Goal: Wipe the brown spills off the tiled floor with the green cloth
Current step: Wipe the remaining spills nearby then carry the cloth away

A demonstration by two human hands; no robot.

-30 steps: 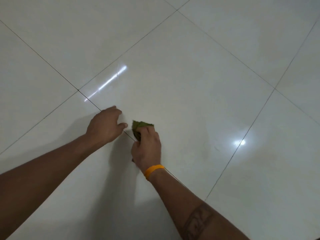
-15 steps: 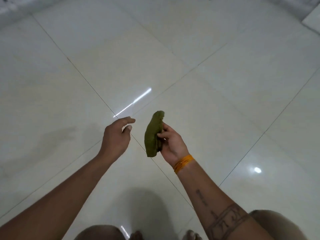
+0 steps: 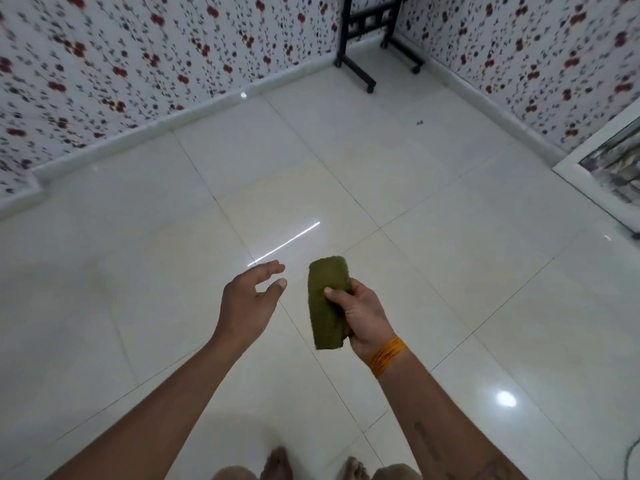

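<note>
My right hand [image 3: 360,311] grips the folded green cloth [image 3: 327,303] in the air above the white tiled floor [image 3: 450,271], thumb pressed across its front. The cloth stands roughly upright, well clear of the tiles. My left hand [image 3: 247,299] hovers just left of it, fingers loosely spread and holding nothing. A small dark speck [image 3: 419,123] lies on the floor far ahead near the right wall. No brown spill shows on the tiles around my hands.
Flowered walls [image 3: 138,64] with white skirting close off the far side and the right. A black wheeled stand [image 3: 370,46] sits in the far corner. A white-framed panel [image 3: 609,174] leans at the right edge. My bare feet [image 3: 277,462] show at the bottom.
My right hand has lifted the cloth off the floor and turned it upright. My left hand left the tiles too. The view has risen, so walls and stand now show.
</note>
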